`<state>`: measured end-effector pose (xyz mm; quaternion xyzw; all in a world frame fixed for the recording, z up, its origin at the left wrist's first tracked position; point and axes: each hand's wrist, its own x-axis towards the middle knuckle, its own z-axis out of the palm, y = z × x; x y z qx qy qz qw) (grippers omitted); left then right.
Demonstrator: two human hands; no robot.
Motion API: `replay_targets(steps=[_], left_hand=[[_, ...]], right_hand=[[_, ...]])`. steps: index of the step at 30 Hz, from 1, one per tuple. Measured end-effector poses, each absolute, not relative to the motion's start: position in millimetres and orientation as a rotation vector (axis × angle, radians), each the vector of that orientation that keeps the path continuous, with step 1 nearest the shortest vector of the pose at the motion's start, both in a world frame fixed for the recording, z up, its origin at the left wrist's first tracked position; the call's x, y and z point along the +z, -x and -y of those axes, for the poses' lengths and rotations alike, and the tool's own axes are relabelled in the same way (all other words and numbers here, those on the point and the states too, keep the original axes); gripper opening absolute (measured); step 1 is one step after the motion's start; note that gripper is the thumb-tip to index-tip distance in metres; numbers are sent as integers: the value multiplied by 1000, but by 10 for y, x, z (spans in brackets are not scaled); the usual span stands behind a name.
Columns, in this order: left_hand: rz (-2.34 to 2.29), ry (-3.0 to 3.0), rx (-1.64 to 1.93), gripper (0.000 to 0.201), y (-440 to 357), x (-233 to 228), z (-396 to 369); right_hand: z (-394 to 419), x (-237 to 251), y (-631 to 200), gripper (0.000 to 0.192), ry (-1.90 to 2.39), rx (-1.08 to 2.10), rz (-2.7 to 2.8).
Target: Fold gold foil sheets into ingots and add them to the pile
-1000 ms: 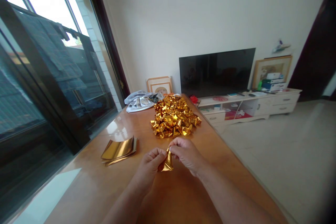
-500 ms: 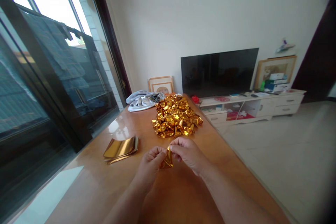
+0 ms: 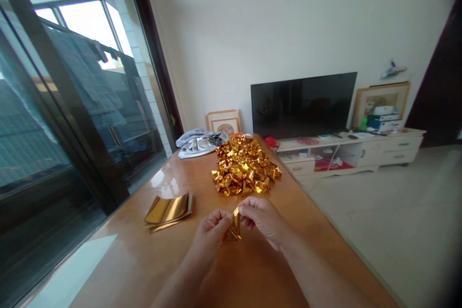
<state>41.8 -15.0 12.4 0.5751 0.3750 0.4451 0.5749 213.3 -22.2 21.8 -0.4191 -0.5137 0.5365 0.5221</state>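
Between my two hands is a small piece of shiny gold foil paper [image 3: 236,230], partly folded, held above the wooden table. My left hand [image 3: 213,229] pinches its left side between thumb and fingers. At its upper corner, my right hand [image 3: 260,217] pinches the foil with thumb and forefinger. Just beyond my hands lies a large heap of folded gold foil pieces [image 3: 245,166]. To the left, a stack of flat gold foil sheets [image 3: 169,209] rests on the table, its edges curling up. My fingers hide part of the held piece.
The wooden table [image 3: 126,269] has a pale sheet [image 3: 74,269] at its left edge. Grey cloth [image 3: 197,144] lies at the far end. Beyond stand a television [image 3: 303,106] and a white cabinet [image 3: 390,154]; a glass door [image 3: 90,106] is on the left.
The view has tilted up slightly, so everything sits a little lower and more of the wall clock shows. Both hands keep their pinch on the foil, with little visible change in it.
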Motion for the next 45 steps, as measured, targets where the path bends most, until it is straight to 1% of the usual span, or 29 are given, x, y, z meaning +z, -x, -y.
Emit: replay_targets(steps=[3,9,16,19,25,30,32,36,38,40,43,45], left_hand=[[-886,-1323,1037,39,-430,112,136],[-877,-1316,1012,41,-439,136,141],[-880,-1311,1009,43,-438,147,147],[-878,-1313,1017,43,-432,123,130],[-874,-1337,971,41,-408,50,78],[-867,-1319,1023,41,-401,67,78],[-890,-1247,1099,47,-389,77,65],[-1009,-1081,1183,65,-355,79,18],[-996,-1035,1177,67,-349,80,13],[-945,-1034,1171,62,-354,79,24],[-905,-1116,1172,46,-364,65,45],[-903,-1165,1187,40,-366,50,44]], right_hand=[[201,190,-2133,22,1004,1272,1241],[207,195,-2095,28,1076,1174,1237],[181,174,-2126,27,1041,1336,1150],[175,173,-2136,30,1037,1346,1132],[210,172,-2067,35,1058,1209,1298],[188,158,-2089,37,1077,1102,1280],[165,141,-2117,38,1073,1078,1238],[124,97,-2156,39,1070,1064,1135],[111,82,-2163,41,1065,1054,1093],[104,76,-2165,42,1059,1039,1065],[103,79,-2157,42,1056,1031,1042],[106,80,-2145,41,1051,1042,1034]])
